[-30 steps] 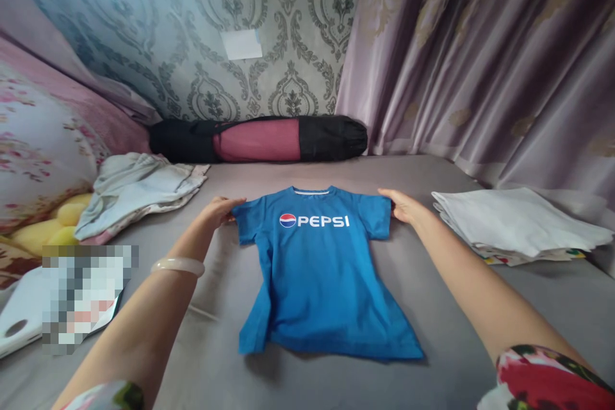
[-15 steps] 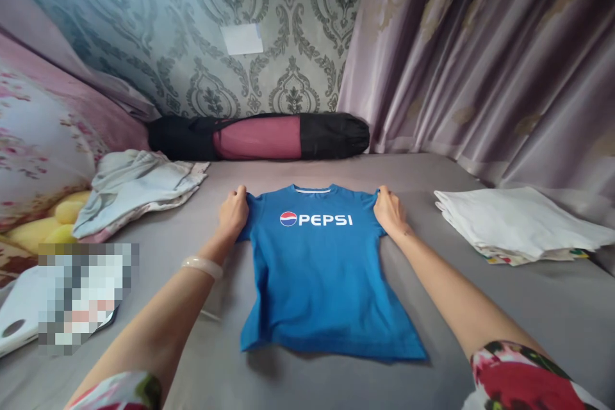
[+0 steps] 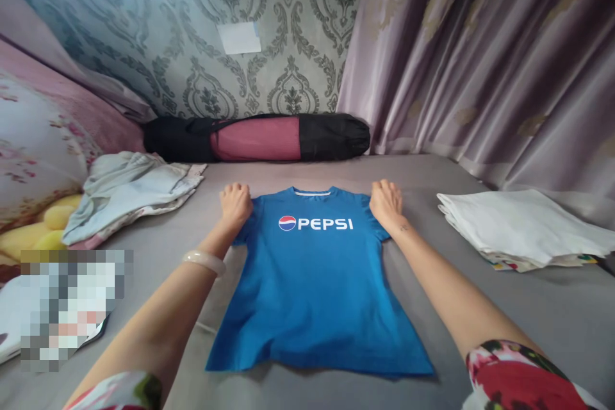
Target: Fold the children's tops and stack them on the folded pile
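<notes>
Overall, we are viewing a gray sheet (image 3: 327,170), at whose middle a blue T-shirt (image 3: 312,282) is lying front up, its collar pointing away from us. Well apart, a white cloth stack (image 3: 523,224) is resting at right. Our left hand (image 3: 235,204) and right hand (image 3: 386,202) are pinching the sleeves (image 3: 383,230), fingertips hidden. We are judging the spreading nearly done; slight ripples are showing near the hem (image 3: 375,364).

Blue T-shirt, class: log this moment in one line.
blue T-shirt: spread, PEPSI print up | left hand: grips one sleeve | right hand: grips other sleeve | white cloths: right
</notes>
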The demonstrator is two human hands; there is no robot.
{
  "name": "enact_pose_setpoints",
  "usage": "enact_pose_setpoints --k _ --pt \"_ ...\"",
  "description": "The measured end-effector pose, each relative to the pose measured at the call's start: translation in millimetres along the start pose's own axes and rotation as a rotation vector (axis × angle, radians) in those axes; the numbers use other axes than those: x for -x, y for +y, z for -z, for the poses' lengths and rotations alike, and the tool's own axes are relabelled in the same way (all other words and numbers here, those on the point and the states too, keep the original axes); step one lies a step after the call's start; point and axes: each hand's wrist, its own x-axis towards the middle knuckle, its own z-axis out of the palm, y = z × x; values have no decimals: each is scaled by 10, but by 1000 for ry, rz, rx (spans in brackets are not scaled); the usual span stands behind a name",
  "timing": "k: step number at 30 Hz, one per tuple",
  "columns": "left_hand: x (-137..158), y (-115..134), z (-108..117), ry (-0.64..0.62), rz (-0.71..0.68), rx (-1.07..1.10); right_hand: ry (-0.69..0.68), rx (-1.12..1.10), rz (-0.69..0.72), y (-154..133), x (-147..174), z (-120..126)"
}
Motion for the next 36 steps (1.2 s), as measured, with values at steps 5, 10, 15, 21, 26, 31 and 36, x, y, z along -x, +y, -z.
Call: enact_pose_setpoints --k 5,10,15,21,26,31,36 --pt "-294 514 -134 -103 -195 196 -136 -122 169 -523 -205 -141" --pt "-371 801 -233 -199 -166 271 -258 -140 121 -741 -234 -268" --pt "-257 856 -231 -142 -141 233 -151 -149 126 -736 -166 -305" --pt "-167 935 -258 -42 -136 115 -64 -124 160 -760 -172 -370" --pt "-145 773 -234 -38 -156 213 -119 -320 279 -553 -161 -281" --pt "188 272 -33 26 -315 398 -79 -680 162 -109 200 14" --pt "859 -239 348 -197 -179 370 -389 -865 -103 306 946 281"
